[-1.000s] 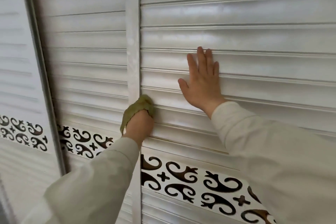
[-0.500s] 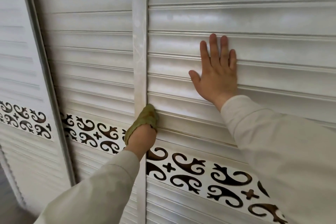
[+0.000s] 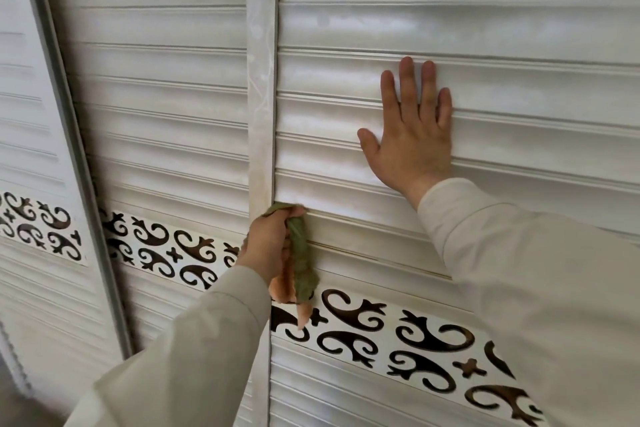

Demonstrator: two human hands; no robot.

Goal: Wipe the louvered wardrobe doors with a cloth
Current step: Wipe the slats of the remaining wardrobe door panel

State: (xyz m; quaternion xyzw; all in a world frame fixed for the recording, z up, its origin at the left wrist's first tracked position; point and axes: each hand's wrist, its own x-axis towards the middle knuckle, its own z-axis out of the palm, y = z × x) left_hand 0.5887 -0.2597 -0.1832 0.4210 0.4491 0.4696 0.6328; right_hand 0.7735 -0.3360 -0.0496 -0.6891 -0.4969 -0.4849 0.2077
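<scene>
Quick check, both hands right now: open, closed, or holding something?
Left hand: closed, gripping the green cloth against the louvered door.
Right hand: open, fingers straight, flat on the slats.

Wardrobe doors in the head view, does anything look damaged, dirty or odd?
Nothing looks broken. The vertical white centre post shows blotchy, yellowish streaks, and a thin brownish line of grime runs along a louvre slat edge beside the green and orange cloth held by the left hand. The right hand lies flat on the slats.
</scene>
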